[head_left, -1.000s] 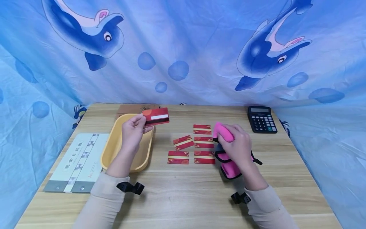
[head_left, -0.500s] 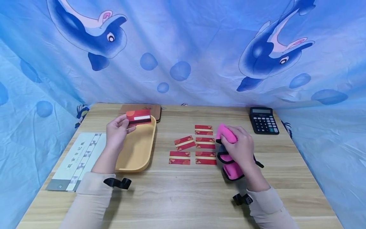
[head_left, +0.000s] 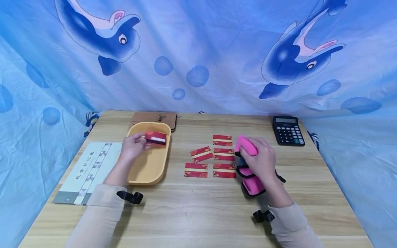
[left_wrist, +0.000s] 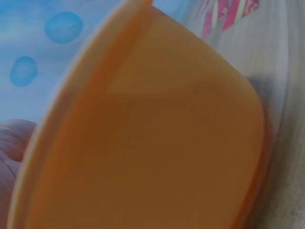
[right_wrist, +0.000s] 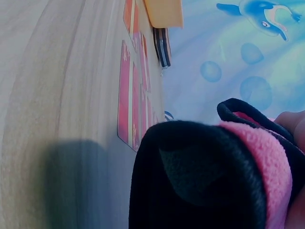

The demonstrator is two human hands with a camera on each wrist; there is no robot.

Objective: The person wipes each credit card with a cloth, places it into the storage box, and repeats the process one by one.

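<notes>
Red card (head_left: 156, 138) with a white strip and a dark stripe is pinched by the left hand (head_left: 132, 147) in the head view. It is positioned over the far part of the yellow tray (head_left: 145, 170); whether the tray is touched cannot be determined. Pink cloth item (head_left: 253, 185) with black edging is gripped by the right hand (head_left: 261, 155) at its far end. Five flat cards (head_left: 224, 154) are laid on the wooden table (head_left: 198, 213) between tray and cloth item, one of them at an angle. Pale booklet (head_left: 90, 168) is placed left of the tray, brown case (head_left: 169, 119) behind it, and calculator (head_left: 288, 131) at the far right.

In the left wrist view, the frame is largely filled by the tray's interior; part of the hand is shown beyond the rim.

In the right wrist view, a dark opening is presented by the cloth item, and fingers are partly shown at the right edge.
</notes>
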